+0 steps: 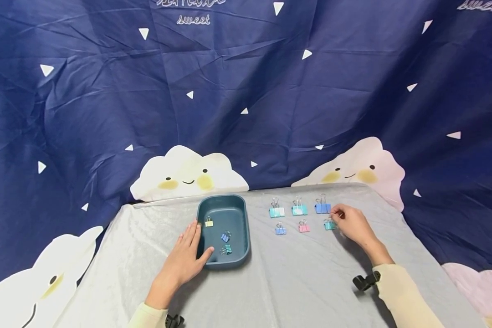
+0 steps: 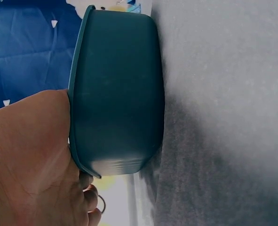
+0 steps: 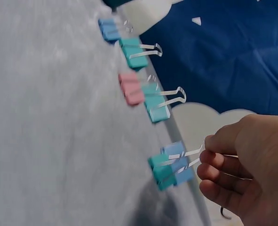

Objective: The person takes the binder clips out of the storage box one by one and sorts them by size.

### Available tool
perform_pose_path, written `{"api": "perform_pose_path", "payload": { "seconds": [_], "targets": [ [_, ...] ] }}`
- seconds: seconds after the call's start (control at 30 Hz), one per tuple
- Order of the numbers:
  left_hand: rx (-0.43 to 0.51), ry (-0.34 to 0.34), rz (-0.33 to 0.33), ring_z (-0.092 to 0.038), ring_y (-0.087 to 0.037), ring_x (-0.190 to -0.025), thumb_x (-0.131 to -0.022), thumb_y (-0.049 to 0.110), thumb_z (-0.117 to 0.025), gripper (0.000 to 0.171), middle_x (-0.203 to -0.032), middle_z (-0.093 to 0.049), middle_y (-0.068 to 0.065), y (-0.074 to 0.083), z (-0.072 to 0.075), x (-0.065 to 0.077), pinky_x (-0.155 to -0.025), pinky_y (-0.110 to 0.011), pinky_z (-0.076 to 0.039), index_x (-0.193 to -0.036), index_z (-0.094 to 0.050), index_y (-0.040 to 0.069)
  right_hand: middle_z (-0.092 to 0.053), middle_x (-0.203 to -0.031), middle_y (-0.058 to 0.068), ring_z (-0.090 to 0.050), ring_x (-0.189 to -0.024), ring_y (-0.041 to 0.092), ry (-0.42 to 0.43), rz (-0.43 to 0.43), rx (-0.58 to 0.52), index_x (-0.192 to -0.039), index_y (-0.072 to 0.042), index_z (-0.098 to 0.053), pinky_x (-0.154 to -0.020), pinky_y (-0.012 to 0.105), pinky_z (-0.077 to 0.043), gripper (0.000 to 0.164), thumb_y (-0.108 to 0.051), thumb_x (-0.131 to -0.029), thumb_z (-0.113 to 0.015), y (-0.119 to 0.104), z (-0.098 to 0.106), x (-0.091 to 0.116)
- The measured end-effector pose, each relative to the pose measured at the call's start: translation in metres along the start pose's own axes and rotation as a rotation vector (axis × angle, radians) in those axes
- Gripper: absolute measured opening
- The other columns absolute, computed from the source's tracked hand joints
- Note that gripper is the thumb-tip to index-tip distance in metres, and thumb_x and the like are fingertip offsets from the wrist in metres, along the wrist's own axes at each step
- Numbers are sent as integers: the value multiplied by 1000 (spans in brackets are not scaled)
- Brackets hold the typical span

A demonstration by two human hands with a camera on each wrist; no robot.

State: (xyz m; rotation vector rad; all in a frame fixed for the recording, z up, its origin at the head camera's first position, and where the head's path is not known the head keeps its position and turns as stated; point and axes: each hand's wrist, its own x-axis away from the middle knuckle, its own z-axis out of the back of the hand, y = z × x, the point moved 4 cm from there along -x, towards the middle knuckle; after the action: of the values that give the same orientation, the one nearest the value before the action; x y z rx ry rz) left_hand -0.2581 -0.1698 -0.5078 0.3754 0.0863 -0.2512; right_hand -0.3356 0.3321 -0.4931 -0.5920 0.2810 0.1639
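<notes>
Behind, navy fabric (image 1: 250, 68) meets grey cloth (image 1: 287, 278); left hand (image 1: 183, 257) spread against box (image 1: 231, 218), right hand (image 1: 354, 225) pinching green clip (image 1: 330, 225)

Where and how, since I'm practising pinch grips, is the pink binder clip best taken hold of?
Probably pinch the pink binder clip by its wire handles, coming from above: they stand up, while a small blue clip and a small teal clip flank it.

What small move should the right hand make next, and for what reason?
Probably the right hand should gently release the small green clip: it seems to pinch this clip, which already appears in line with the pink clip and the small blue clip.
</notes>
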Motion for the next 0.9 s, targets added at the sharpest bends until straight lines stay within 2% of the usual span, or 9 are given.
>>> {"api": "perform_pose_path", "payload": {
  "seconds": [0.47, 0.9],
  "targets": [
    [1, -20, 14, -21, -42, -164, -107, 51, -59, 88, -176, -21, -23, 0, 0, 0, -132, -61, -24, -166, -26, -6, -73, -83, 2, -62, -76, 14, 6, 116, -31, -94, -9, -75, -70, 31, -51, 5, -6, -98, -72, -51, -9, -16],
    [-8, -27, 5, -19, -40, -165, -107, 54, -56, 90, -177, -18, -22, -2, -2, -2, -132, -61, -22, -167, -24, -5, -70, -80, -3, -59, -72, 10, -57, 182, -44, -94, -11, -76, -68, 27, -49, 5, -10, -98, -73, -93, -27, -27]
  ]
}}
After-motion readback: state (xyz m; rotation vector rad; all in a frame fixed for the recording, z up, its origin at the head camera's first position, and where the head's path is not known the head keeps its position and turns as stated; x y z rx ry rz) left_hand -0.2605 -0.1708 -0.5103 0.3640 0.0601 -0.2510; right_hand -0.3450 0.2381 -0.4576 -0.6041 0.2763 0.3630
